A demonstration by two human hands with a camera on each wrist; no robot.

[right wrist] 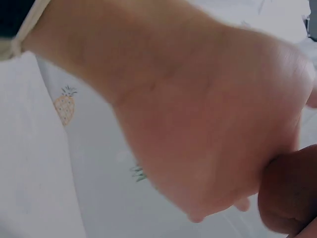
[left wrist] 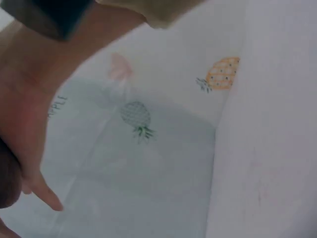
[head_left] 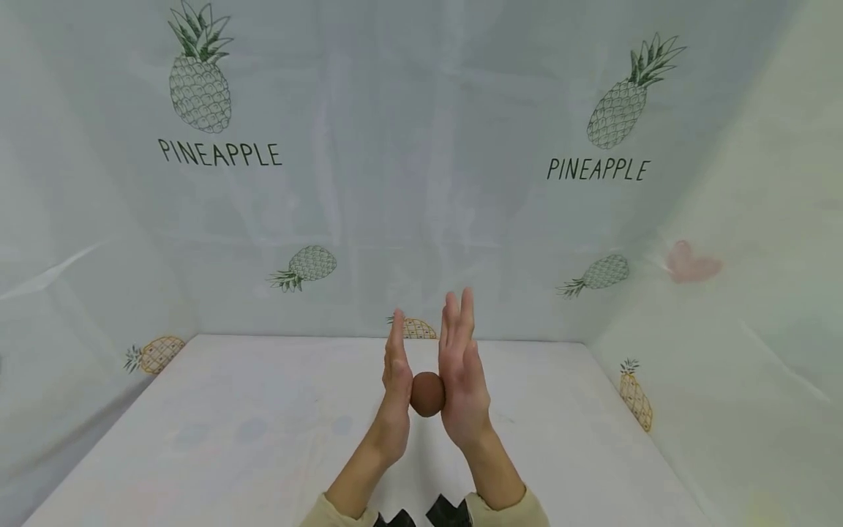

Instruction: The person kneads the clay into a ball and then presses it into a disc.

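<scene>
A round brown ball (head_left: 427, 394) is held up between two palms in the head view. My left hand (head_left: 396, 391) presses it from the left with straight fingers pointing up. From the right, the flat palm of my right hand (head_left: 463, 388) touches it, fingers also extended. Both hands are above the white table (head_left: 276, 439). The left wrist view shows only part of the dark ball (left wrist: 8, 178) at its left edge. In the right wrist view the ball (right wrist: 287, 193) is cut off at the lower right, beside a large palm.
A pale curtain (head_left: 408, 168) printed with pineapples hangs behind the table. Similar sheeting (head_left: 744, 351) stands along the right side, and more (head_left: 59, 351) along the left. Beige sleeves (head_left: 514, 512) and black straps (head_left: 451, 512) are near the wrists.
</scene>
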